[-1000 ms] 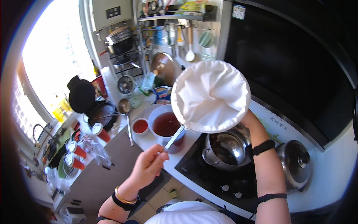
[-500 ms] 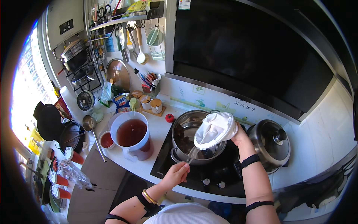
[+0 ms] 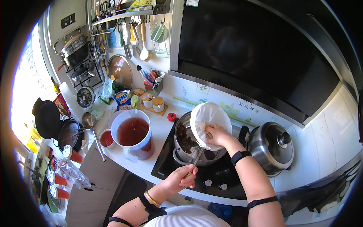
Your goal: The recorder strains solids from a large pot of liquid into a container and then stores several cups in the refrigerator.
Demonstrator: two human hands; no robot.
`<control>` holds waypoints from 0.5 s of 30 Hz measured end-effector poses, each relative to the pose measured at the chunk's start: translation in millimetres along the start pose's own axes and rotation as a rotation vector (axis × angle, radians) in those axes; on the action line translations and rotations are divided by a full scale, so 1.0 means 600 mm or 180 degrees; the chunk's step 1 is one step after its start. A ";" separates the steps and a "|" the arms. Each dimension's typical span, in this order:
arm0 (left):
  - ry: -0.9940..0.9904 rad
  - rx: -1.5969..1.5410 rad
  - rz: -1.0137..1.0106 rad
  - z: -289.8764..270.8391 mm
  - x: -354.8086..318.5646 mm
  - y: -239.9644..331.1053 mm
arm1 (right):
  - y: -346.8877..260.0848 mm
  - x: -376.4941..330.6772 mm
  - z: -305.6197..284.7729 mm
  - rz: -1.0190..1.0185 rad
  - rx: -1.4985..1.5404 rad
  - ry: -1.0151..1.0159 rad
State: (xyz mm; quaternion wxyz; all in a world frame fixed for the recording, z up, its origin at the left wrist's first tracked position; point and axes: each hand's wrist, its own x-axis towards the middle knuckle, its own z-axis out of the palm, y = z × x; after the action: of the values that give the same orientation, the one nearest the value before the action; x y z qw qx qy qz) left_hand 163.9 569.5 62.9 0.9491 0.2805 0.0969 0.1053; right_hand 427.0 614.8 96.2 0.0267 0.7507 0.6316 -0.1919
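My left hand [image 3: 179,178] is closed around the thin metal handle of a white cloth strainer [image 3: 211,110]. The strainer tilts above a steel pot [image 3: 207,162] on the hob, its round mouth facing me. My right hand [image 3: 219,135] reaches into that mouth; its fingers are bent and pinch the cloth lining. Dark wet pieces [image 3: 184,139] lie inside the pot on the left, while the strainer hides much of the rest.
Left of the hob stands a clear plastic jug [image 3: 140,153] of reddish-brown liquid. Beside it are a small bowl of red liquid [image 3: 107,139] and a long-handled ladle [image 3: 89,121]. A lidded pot [image 3: 270,147] is on the right. Lidded red cups [image 3: 73,154] line the left counter.
The strainer has turned from lying tipped over the pot to showing its open mouth. My right hand has moved from its outer right side to inside it. My left hand keeps its handle.
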 end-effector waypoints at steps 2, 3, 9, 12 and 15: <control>-0.0100 -0.0094 -0.0012 0.004 -0.004 0.003 | 0.011 0.002 0.004 0.0011 0.0094 0.0040; -0.0132 -0.0082 -0.0018 0.006 -0.005 0.004 | 0.019 0.005 0.006 0.0010 0.0190 0.0086; -0.0137 -0.0168 -0.0156 -0.019 -0.024 0.004 | -0.001 -0.002 -0.011 0.0009 -0.0085 -0.0125; -0.0100 -0.0066 -0.0187 -0.032 -0.033 0.003 | 0.014 0.006 0.011 -0.0292 0.0049 0.0210; -0.0083 -0.0046 -0.0176 -0.045 -0.037 0.001 | 0.009 0.017 0.014 -0.0404 0.0028 0.0829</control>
State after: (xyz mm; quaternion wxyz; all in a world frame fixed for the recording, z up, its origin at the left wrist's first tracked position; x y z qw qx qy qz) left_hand 136.1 578.0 43.6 0.9548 0.2723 0.0916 0.0760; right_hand 431.3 621.2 83.9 -0.0711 0.7279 0.6750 -0.0970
